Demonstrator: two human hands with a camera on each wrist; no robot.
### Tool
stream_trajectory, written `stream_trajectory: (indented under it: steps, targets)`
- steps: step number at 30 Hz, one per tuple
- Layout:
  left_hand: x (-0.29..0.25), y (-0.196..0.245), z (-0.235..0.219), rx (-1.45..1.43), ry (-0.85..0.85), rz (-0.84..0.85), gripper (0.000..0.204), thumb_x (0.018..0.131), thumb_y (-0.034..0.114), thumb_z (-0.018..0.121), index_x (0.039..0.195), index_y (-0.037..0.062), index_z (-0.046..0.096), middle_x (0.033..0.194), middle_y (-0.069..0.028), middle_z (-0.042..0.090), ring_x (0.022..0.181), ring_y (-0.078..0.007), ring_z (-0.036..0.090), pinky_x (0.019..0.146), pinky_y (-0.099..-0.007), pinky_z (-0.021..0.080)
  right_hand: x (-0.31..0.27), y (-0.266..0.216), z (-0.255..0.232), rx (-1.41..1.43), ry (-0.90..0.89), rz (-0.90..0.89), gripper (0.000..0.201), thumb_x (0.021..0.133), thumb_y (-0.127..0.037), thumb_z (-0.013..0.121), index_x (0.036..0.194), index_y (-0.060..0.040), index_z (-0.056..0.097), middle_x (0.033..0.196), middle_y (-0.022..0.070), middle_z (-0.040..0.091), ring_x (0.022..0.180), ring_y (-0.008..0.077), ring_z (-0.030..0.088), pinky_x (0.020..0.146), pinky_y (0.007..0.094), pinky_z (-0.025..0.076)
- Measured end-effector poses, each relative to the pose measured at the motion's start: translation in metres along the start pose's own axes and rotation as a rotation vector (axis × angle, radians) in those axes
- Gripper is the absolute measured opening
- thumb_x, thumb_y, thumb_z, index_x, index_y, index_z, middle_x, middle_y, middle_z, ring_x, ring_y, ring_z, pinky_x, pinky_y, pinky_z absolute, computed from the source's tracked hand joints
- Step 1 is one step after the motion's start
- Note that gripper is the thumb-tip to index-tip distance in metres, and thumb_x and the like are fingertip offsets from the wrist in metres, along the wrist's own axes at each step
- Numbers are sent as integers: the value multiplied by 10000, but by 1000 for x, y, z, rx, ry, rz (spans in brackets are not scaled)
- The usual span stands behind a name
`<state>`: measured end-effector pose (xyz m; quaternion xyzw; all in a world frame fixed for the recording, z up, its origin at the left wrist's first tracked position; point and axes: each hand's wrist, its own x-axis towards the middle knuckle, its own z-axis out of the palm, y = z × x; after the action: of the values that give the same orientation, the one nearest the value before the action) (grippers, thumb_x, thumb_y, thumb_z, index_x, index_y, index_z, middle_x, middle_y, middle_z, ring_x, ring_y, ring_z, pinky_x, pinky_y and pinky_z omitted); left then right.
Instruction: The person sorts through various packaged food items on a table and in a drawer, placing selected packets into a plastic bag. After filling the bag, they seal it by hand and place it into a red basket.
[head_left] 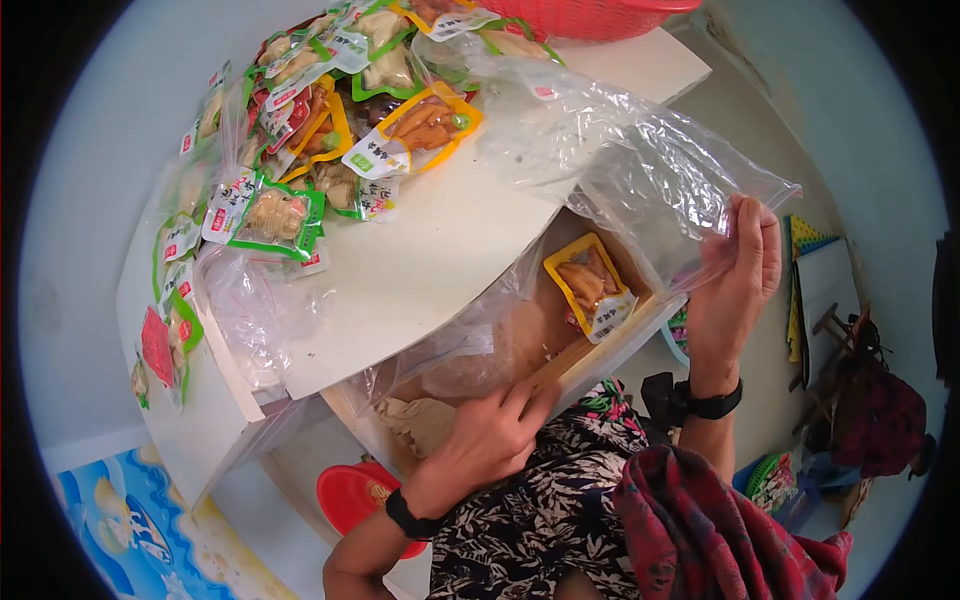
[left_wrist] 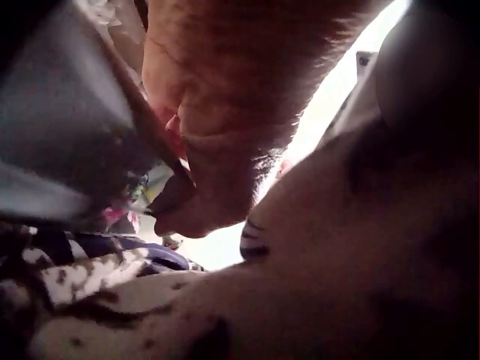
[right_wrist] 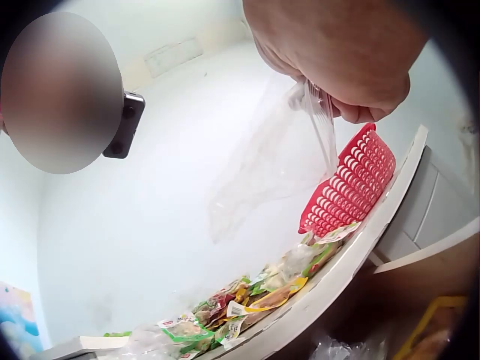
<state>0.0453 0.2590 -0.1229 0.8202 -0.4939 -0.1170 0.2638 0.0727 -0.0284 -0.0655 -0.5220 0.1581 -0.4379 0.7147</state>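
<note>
My right hand (head_left: 743, 250) pinches the edge of a large clear plastic bag (head_left: 640, 140), raised at the right of the white table. The bag stretches left across the tabletop in the head view; in the right wrist view the bag (right_wrist: 277, 165) hangs below the right hand (right_wrist: 345, 67). My left hand (head_left: 495, 432) grips the front edge of an open drawer (head_left: 570, 362), fingers over the top of the board. The left wrist view shows the left hand (left_wrist: 225, 112) dark and close up. Inside the drawer lie a yellow-edged snack packet (head_left: 590, 285) and crumpled clear plastic (head_left: 465, 355).
Many sealed snack packets (head_left: 415, 130) are heaped at the back left of the white tabletop (head_left: 430, 235). A red woven basket (head_left: 590, 15) stands at the far edge. Below on the left is a red basin (head_left: 350, 490). More clear plastic (head_left: 250, 310) lies at the table's left.
</note>
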Motion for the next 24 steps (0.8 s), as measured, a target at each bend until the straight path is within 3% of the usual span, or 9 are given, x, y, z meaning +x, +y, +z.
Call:
stream_trajectory:
  steps: [4, 12, 15, 18, 21, 24]
  targets:
    - [0, 3, -17, 39, 105, -29, 517, 743, 106, 728, 1255, 48, 689, 942, -98, 583, 843, -288, 633, 714, -393, 553, -3, 1, 4, 14, -14, 7, 110, 1085, -160, 617, 1066, -64, 668, 1066, 8, 678, 856, 30, 529, 652, 186, 425]
    - [13, -27, -41, 176, 237, -132, 449, 723, 95, 761, 1166, 65, 694, 887, -89, 569, 836, -291, 620, 691, -406, 530, -5, 0, 9, 14, 9, 9, 106, 1085, -155, 614, 1069, -66, 667, 1047, 7, 671, 846, 32, 523, 655, 192, 415]
    - [13, -24, -38, 221, 166, -149, 457, 767, 119, 777, 1213, 66, 697, 896, -109, 589, 834, -304, 623, 709, -418, 529, -3, 2, 5, 33, -14, 1, 109, 1088, -159, 609, 1074, -68, 666, 1056, 4, 670, 849, 33, 526, 661, 194, 414]
    - [26, -11, -41, 140, 270, -206, 531, 863, 209, 784, 1360, 74, 658, 986, -145, 652, 891, -330, 644, 773, -435, 539, -3, 4, 3, 47, -20, 11, 111, 1091, -164, 605, 1078, -69, 662, 1065, 1, 670, 855, 34, 528, 664, 195, 413]
    - [46, -1, -48, -44, 264, -259, 600, 975, 332, 724, 1489, 67, 566, 1103, -196, 687, 1025, -382, 657, 879, -458, 542, -4, 3, 4, 42, 1, 23, 108, 1091, -164, 604, 1078, -71, 658, 1066, -2, 669, 860, 34, 527, 661, 194, 411]
    - [68, -3, -46, -407, 48, -477, 658, 1031, 414, 657, 1558, 58, 485, 1258, -224, 683, 1173, -381, 647, 1006, -440, 515, -3, 1, 0, 71, 5, 32, 99, 1088, -160, 608, 1075, -74, 656, 1066, -3, 669, 865, 32, 527, 659, 194, 410]
